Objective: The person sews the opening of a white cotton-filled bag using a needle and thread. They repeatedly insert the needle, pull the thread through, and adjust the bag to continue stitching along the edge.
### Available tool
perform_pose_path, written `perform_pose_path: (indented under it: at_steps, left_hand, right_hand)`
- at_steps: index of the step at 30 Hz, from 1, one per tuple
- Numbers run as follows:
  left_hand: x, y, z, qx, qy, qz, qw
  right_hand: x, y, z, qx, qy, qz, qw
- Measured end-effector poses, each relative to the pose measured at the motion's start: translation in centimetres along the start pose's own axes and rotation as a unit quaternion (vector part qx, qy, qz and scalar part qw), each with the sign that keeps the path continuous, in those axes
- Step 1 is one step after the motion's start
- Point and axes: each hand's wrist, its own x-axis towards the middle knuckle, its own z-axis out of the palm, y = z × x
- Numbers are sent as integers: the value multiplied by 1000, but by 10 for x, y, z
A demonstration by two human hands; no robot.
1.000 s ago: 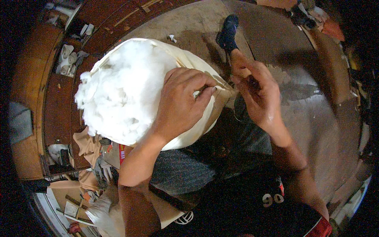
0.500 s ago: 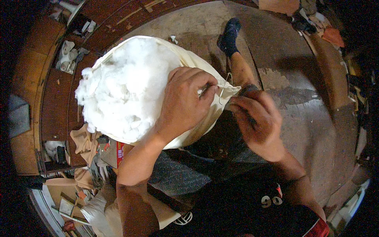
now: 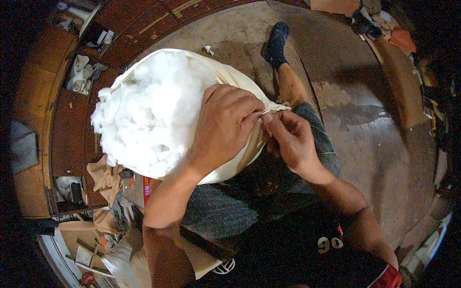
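A cream cloth cover [image 3: 234,76], bulging with white fluffy stuffing [image 3: 153,115], rests against my lap. The stuffing shows through its wide opening on the left. My left hand [image 3: 225,127] lies over the right side of the opening, thumb and forefinger pinching the cover's gathered edge. Close against those fingertips, my right hand [image 3: 294,139] is closed in a pinch at the same edge. Whatever is between its fingers is too small and hidden to name. The bunched cloth edge sticks out just above my right fingers.
My leg in dark shorts [image 3: 216,209] and a dark sock [image 3: 277,45] stretches away over the worn floor [image 3: 374,158]. Wooden drawers [image 3: 69,139] and cluttered shelves stand at the left, with white rolls [image 3: 81,74]. A white scrap [image 3: 208,49] lies beyond the cover.
My right hand has moved left and up to meet my left fingertips. A thin curved strand or needle seen at the cloth edge no longer shows. My left hand has stayed nearly still.
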Motion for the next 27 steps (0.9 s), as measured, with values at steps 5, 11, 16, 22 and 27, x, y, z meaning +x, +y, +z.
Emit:
perform_pose_path:
  at_steps: [5, 11, 16, 22, 27]
  left_hand:
    - [0, 1, 2, -3, 16, -5, 1000]
    - [0, -2, 2, -16, 16, 3, 1000]
    - [1, 0, 2, -20, 9, 2, 1000]
    - [1, 1, -1, -21, -33, 9, 999]
    - [-3, 3, 2, -8, -31, 10, 999]
  right_hand:
    - [-7, 1, -5, -357, 79, -347, 864]
    - [11, 3, -14, -425, 52, -479, 766]
    - [11, -3, -25, -446, 27, -526, 724]
    - [-24, -10, -29, -461, -29, -560, 688]
    - [-41, -33, -26, -479, -42, -570, 666]
